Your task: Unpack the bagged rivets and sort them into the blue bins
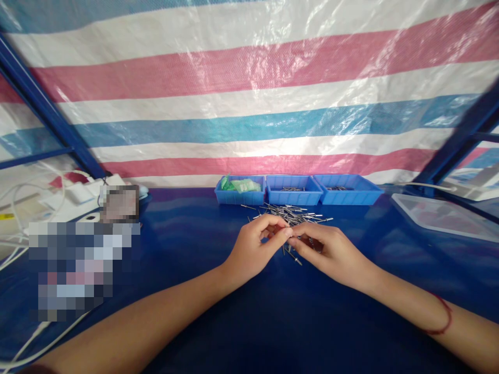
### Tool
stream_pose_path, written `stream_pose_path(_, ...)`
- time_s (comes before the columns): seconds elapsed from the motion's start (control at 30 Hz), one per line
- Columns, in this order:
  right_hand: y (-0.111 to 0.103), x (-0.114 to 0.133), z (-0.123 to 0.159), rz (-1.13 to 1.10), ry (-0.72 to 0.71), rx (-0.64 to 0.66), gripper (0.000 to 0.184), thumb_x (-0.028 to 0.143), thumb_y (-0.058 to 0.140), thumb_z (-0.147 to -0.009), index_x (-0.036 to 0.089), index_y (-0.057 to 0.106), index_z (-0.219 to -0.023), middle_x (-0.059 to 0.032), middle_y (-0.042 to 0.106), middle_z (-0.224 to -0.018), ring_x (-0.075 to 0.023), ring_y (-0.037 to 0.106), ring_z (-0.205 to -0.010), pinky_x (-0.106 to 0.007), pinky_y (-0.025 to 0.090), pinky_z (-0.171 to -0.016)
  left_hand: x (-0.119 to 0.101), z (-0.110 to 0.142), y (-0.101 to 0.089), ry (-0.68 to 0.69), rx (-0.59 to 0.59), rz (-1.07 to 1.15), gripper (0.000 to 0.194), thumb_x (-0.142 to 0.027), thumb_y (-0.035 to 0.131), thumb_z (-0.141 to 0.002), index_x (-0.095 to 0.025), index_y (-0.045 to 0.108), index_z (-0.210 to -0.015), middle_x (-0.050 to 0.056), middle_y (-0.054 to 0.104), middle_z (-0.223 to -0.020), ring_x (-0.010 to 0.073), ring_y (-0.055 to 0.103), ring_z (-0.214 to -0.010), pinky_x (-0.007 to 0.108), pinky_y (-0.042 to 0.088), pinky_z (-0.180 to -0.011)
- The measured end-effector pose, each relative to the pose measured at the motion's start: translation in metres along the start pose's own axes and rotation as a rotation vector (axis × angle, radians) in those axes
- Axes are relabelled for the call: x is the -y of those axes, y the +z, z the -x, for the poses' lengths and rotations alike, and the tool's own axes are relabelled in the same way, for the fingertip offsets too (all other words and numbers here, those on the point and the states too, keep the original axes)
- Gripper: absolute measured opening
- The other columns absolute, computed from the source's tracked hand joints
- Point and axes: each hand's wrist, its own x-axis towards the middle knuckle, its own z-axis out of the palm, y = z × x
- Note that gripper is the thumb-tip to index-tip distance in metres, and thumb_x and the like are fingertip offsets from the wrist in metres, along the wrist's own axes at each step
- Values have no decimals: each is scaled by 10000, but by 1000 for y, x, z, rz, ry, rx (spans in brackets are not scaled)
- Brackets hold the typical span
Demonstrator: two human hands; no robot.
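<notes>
My left hand [253, 246] and my right hand [335, 254] meet fingertip to fingertip above the blue table. Thumb and forefinger of each are pinched together. Whatever sits between them is too small and too covered to make out. Right behind and partly beneath the fingers lies a loose pile of thin metal blind rivets [292, 212], silvery with long pins. A stray rivet [297, 259] lies below the fingertips, closer to me.
Behind the pile stand three blue bins: the left bin [239, 198] has green packets [244, 185], the middle bin [294, 199] and right bin [351, 198] hold rivets. A clear plastic lid [440, 215] lies right. Cables and a power strip [68, 200] crowd the left.
</notes>
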Motion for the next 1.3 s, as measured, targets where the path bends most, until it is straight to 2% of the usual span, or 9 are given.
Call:
stream_pose_path(0.27,-5,-3,2,37,18,-238,140,274,538,-865,180,640,-885,-8,640,-694,-100,497,-500,-230,409,-494,-1,-2,-1,-14,-13,-40,103,-258,555,-844,-165,592,-870,19,641,-840,130,601,-782,225,459,-701)
stream_pose_path(0.43,-12,4,2,80,-96,-169,191,254,500,-881,181,622,-754,-20,626,-684,-123,555,-591,-232,420,-539,-1,-3,-2,-19,28,-81,110,-265,531,-861,-171,582,-888,27,650,-874,140,613,-812,240,467,-715)
stream_pose_path(0.5,-15,-3,-2,19,3,-173,256,307,483,-889,185,615,-706,-15,619,-642,-131,561,-580,-236,429,-542,0,-5,-4,-2,36,-153,175,-268,531,-863,-179,557,-1011,31,651,-904,148,615,-828,256,468,-719)
stream_pose_path(0.6,-27,-32,-11,-30,240,-359,306,422,499,-860,179,640,-736,-35,663,-696,-157,590,-607,-252,442,-551,2,-8,-11,111,117,-364,316,-232,521,-864,-185,491,-1175,48,650,-975,168,598,-893,308,462,-793)
stream_pose_path(0.73,-55,-83,-19,234,483,-614,343,472,528,-807,164,670,-757,-45,653,-643,-168,568,-558,-271,394,-526,7,-12,-21,291,345,-672,281,-119,431,-868,-215,605,-1067,50,636,-1073,199,549,-1009,377,408,-906)
stream_pose_path(0.8,-66,-101,-19,344,544,-647,368,479,518,-799,154,691,-811,-43,628,-603,-180,564,-557,-279,378,-521,10,-13,-24,319,423,-747,302,-104,426,-860,-222,630,-1049,45,633,-1087,200,548,-1018,374,404,-899)
stream_pose_path(1.03,-63,-100,-19,317,541,-556,380,449,468,-829,136,682,-854,-45,619,-614,-189,571,-579,-287,387,-525,14,-16,-27,345,464,-773,196,-236,454,-914,-207,645,-950,41,634,-1063,177,556,-1005,328,393,-897)
stream_pose_path(1.17,-46,-67,-17,234,345,-395,327,427,481,-844,157,665,-841,-36,639,-653,-172,572,-576,-283,417,-549,9,-15,-24,293,447,-797,185,-262,446,-930,-203,620,-904,21,649,-1003,186,562,-977,345,389,-861)
stream_pose_path(1.3,-27,-27,-10,72,92,-119,229,371,548,-825,171,660,-819,-32,668,-724,-130,558,-550,-250,439,-529,4,-13,-17,164,274,-628,143,-247,452,-924,-196,585,-924,12,672,-928,169,599,-881,306,416,-804)
